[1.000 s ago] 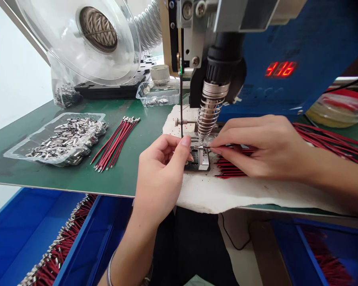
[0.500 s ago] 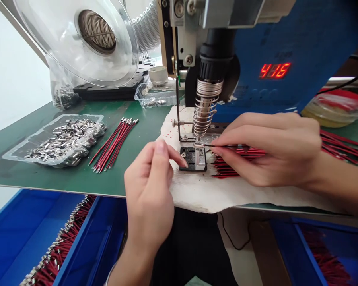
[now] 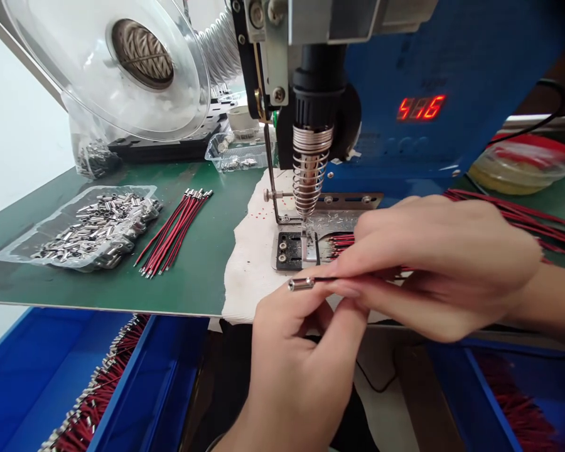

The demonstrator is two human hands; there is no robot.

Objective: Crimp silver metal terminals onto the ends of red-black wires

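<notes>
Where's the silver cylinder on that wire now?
Just below the head view's centre: the silver cylinder is left of the right hand and over the left hand.

1. Silvery metal sleeve (image 3: 301, 284): short, shiny, cylindrical, its round end facing left.
2. Thin wire (image 3: 326, 279): dark beside the metal sleeve, running rightward, nearly level, into the pinched fingertips of the right hand (image 3: 445, 267).
3. Joined end to end, metal sleeve leftmost, held in the air just over the forefinger of the left hand (image 3: 306, 358); contact there hard to tell.
</notes>
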